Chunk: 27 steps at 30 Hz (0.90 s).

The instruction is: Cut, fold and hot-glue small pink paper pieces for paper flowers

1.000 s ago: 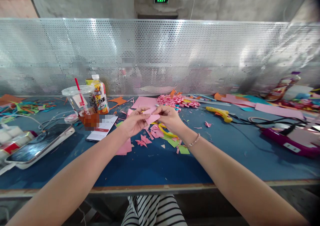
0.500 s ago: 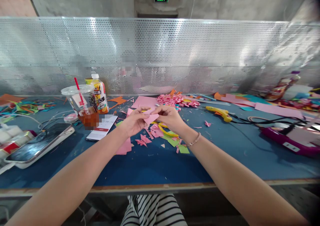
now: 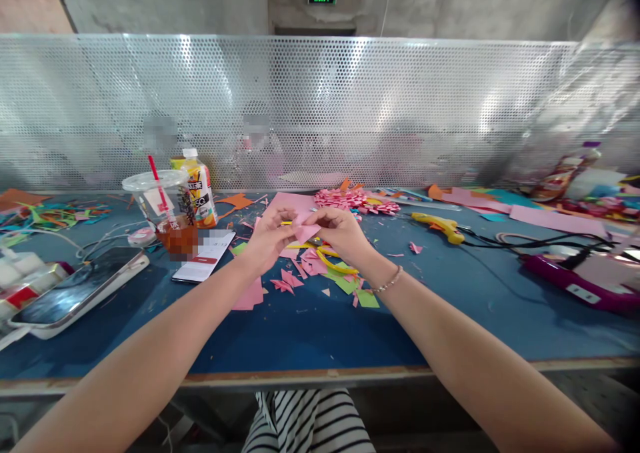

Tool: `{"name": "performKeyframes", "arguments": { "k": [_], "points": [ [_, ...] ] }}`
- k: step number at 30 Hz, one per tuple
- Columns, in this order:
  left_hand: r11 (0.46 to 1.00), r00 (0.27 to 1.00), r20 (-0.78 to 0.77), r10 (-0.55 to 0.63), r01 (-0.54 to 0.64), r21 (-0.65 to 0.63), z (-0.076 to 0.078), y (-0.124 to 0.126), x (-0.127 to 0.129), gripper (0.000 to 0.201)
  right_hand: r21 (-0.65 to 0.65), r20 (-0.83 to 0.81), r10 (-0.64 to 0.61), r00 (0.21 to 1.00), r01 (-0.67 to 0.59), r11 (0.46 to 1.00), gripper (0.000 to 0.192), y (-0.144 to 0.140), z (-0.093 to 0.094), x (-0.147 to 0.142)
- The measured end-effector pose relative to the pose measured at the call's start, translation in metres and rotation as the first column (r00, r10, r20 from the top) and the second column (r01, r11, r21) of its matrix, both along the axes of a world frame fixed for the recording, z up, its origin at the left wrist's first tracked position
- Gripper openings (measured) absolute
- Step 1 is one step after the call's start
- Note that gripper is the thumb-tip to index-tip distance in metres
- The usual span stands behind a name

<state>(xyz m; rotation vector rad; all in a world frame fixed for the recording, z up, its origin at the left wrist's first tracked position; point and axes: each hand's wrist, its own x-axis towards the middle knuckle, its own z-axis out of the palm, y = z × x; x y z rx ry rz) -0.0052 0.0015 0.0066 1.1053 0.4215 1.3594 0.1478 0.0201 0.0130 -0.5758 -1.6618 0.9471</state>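
Observation:
Between my two hands, above the middle of the blue table (image 3: 310,339), is a small folded piece of pink paper (image 3: 306,233). My left hand (image 3: 270,239) pinches its left side between thumb and fingers. On the other side, my right hand (image 3: 340,231) grips it with thumb and forefinger. Below lie pink and green paper scraps (image 3: 314,263) and yellow-handled scissors (image 3: 336,263), partly covered. Behind my hands is a larger pink sheet (image 3: 287,203), next to a heap of pink paper strips (image 3: 340,199).
To the left stand a plastic cup with a straw (image 3: 167,206) and a drink bottle (image 3: 200,193); a phone (image 3: 210,256) lies before them. Another phone (image 3: 85,286) is further left. On the right are a yellow glue gun (image 3: 440,227) and a purple power strip (image 3: 580,283).
The pink paper has shifted slightly right and turned a little. My left hand's fingers have lifted and changed their hold, while my right hand has hardly moved.

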Motion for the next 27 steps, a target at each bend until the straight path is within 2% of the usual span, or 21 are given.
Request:
{"name": "performKeyframes", "arguments": {
  "k": [9,17,22,27],
  "points": [
    [0.993,0.998,0.043,-0.040,0.044,-0.112,0.0009,0.0009,0.0014,0.026,0.013,0.051,-0.019,0.998,0.019,1.000,0.009,0.0020,0.0017,0.0017],
    [0.987,0.994,0.066,-0.089,0.097,-0.131,-0.0001,0.0013,-0.0015,0.012,0.057,0.080,0.014,0.997,-0.018,0.998,0.013,0.0001,0.0019,0.0043],
    [0.977,0.988,0.058,-0.143,0.150,-0.151,-0.0028,0.0033,-0.0036,0.013,0.088,0.077,-0.048,0.996,0.041,0.995,0.011,-0.0014,0.0035,0.0044],
    [0.972,0.980,0.058,-0.190,0.196,-0.129,-0.0033,0.0021,-0.0035,0.018,0.049,0.033,0.015,0.999,-0.016,0.999,0.010,0.0012,0.0009,0.0034]
  ]
}}
